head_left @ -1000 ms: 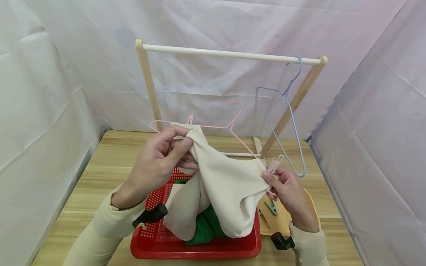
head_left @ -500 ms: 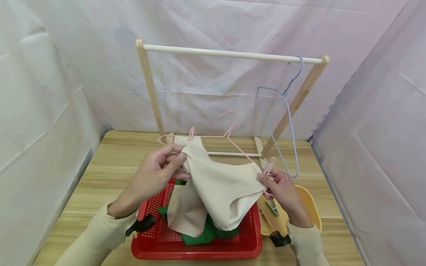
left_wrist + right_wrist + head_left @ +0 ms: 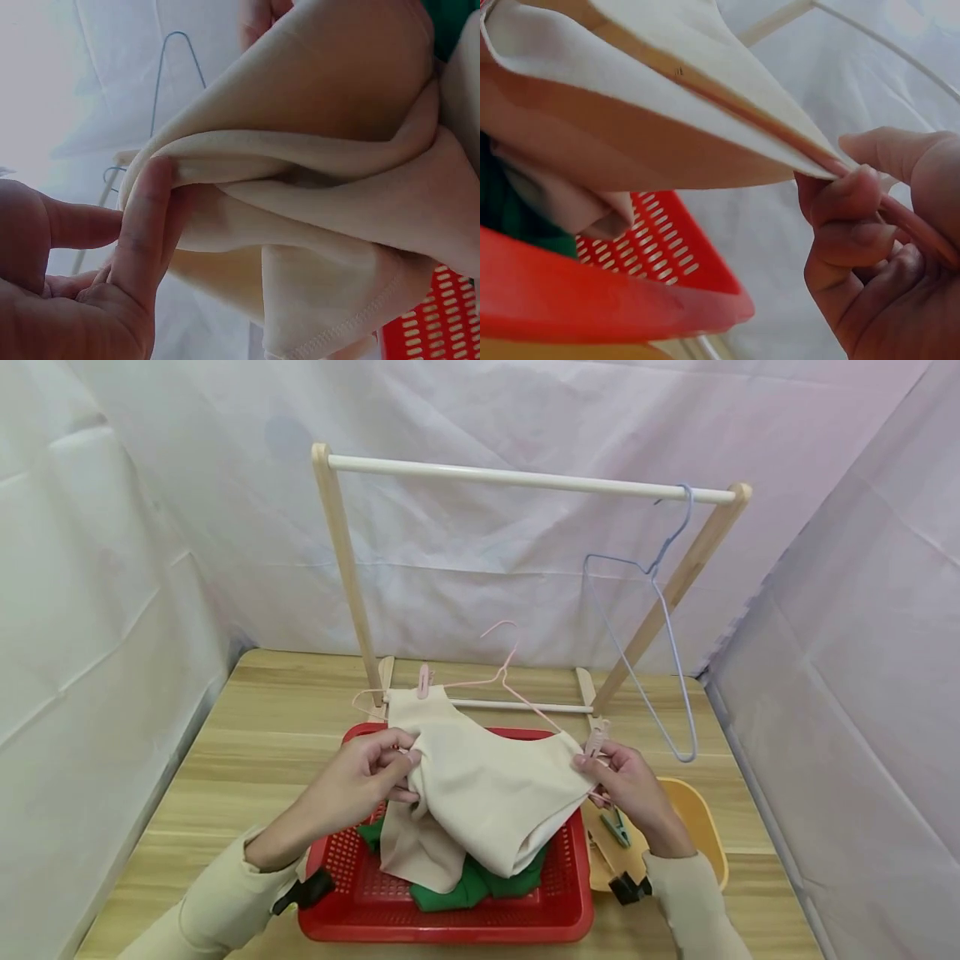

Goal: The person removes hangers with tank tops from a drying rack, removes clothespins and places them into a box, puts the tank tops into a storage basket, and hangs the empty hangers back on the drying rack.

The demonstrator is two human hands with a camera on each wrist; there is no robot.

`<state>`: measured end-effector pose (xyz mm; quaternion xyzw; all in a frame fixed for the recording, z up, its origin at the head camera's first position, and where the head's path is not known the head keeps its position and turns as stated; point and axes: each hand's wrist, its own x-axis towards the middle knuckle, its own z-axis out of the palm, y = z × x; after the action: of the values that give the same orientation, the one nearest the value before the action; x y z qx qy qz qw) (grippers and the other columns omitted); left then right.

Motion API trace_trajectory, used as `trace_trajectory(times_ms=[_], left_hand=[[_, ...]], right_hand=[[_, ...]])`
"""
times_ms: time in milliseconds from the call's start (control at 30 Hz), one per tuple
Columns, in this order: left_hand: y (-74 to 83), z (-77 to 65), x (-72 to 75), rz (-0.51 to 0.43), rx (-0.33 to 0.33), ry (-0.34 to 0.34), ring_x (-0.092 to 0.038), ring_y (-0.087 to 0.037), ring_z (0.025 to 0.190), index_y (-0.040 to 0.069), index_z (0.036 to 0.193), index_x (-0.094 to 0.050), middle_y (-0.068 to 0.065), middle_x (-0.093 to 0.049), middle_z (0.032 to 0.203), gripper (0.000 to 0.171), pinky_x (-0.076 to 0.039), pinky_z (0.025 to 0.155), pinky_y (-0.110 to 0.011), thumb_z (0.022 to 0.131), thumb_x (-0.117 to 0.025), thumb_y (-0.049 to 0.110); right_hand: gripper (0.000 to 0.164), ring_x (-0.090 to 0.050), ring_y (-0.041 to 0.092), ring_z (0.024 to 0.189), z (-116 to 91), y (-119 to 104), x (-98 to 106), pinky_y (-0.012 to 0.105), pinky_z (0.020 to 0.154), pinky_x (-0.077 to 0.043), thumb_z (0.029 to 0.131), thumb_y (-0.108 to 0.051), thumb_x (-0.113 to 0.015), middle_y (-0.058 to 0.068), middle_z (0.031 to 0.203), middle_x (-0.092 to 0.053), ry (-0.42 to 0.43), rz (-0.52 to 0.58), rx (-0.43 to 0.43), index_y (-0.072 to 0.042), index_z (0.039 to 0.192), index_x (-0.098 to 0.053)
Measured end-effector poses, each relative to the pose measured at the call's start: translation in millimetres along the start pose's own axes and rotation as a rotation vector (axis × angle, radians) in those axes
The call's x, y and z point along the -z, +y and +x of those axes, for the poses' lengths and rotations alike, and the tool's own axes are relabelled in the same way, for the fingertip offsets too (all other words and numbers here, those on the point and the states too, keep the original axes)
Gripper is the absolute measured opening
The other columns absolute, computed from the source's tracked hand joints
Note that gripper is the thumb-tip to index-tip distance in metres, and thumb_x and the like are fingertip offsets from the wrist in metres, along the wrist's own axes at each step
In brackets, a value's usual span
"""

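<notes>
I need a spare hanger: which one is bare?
The blue hanger, bare and hooked over the top rail. The pink hanger is off that rail, with the cream garment on it.

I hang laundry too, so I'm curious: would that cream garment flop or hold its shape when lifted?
Likely floppy: the cream garment sags in soft folds. Probably light: it looks thin at the edges. Where the left pink clip pinches it, it may resist slipping.

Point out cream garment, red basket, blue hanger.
Cream garment (image 3: 491, 772): head view, fabric between the hands.
Red basket (image 3: 446, 934): head view, near rim.
Blue hanger (image 3: 655, 567): head view, neck below the hook.
</notes>
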<state>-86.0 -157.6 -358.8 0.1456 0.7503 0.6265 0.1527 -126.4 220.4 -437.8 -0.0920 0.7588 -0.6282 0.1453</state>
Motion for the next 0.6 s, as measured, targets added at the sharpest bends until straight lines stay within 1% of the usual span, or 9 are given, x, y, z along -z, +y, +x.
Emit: trace_trajectory(times_ms=[67, 200, 333, 433, 533, 600], left_hand=[[-4.0, -0.6, 0.4, 0.030, 0.017, 0.004, -0.073, -0.021, 0.078, -0.005, 0.103, -0.061, -0.021, -0.069, 0.104, 0.014, -0.060, 0.070, -0.033, 0.101, -0.055, 0.008], [-12.5, -2.9, 2.8, 0.084, 0.065, 0.001, -0.074, -0.022, 0.075, -0.001, 0.099, -0.060, -0.015, -0.070, 0.093, 0.013, -0.060, 0.070, -0.036, 0.101, -0.058, 0.011], [-21.9, -4.9, 5.4, 0.142, 0.102, -0.013, -0.073, -0.020, 0.073, 0.002, 0.096, -0.060, -0.011, -0.071, 0.086, 0.013, -0.060, 0.069, -0.038, 0.100, -0.060, 0.014], [-29.3, -5.9, 6.5, 0.180, 0.120, -0.026, -0.072, -0.021, 0.071, 0.004, 0.095, -0.062, -0.009, -0.071, 0.084, 0.013, -0.060, 0.067, -0.037, 0.099, -0.062, 0.016], [-37.6, -7.3, 6.6, 0.202, 0.130, -0.040, -0.071, -0.021, 0.069, 0.005, 0.095, -0.063, -0.007, -0.071, 0.085, 0.012, -0.060, 0.066, -0.037, 0.098, -0.064, 0.017], [-42.9, -8.9, 6.2, 0.213, 0.125, -0.052, -0.071, -0.020, 0.070, 0.006, 0.094, -0.064, -0.007, -0.071, 0.084, 0.011, -0.060, 0.065, -0.037, 0.097, -0.065, 0.016]], right_hand=[[0.031, -0.050, 0.007, 0.046, 2.4, 3.6, 1.2, 0.019, 0.041, -0.038, 0.101, -0.018, -0.059, -0.001, 0.071, -0.068, -0.013, 0.004, -0.002, 0.008, 0.115, -0.056], [0.033, -0.050, 0.008, 0.047, 7.7, 10.8, 3.0, 0.019, 0.041, -0.038, 0.101, -0.020, -0.060, 0.000, 0.073, -0.068, -0.032, 0.015, -0.006, 0.008, 0.118, -0.057], [0.032, -0.051, 0.009, 0.048, 13.3, 18.9, 5.2, 0.021, 0.042, -0.039, 0.101, -0.023, -0.059, 0.002, 0.074, -0.068, -0.051, -0.001, -0.005, 0.005, 0.117, -0.059], [0.032, -0.052, 0.009, 0.047, 17.1, 23.7, 6.8, 0.023, 0.041, -0.040, 0.102, -0.023, -0.057, 0.002, 0.074, -0.067, -0.072, -0.008, 0.003, 0.005, 0.116, -0.059], [0.032, -0.051, 0.009, 0.047, 20.7, 26.3, 7.6, 0.022, 0.041, -0.040, 0.102, -0.024, -0.057, 0.003, 0.072, -0.066, -0.090, -0.001, -0.001, 0.004, 0.116, -0.059], [0.032, -0.051, 0.009, 0.047, 23.3, 28.2, 8.2, 0.021, 0.042, -0.039, 0.103, -0.024, -0.056, 0.003, 0.072, -0.065, -0.110, 0.009, -0.003, 0.005, 0.115, -0.059]])
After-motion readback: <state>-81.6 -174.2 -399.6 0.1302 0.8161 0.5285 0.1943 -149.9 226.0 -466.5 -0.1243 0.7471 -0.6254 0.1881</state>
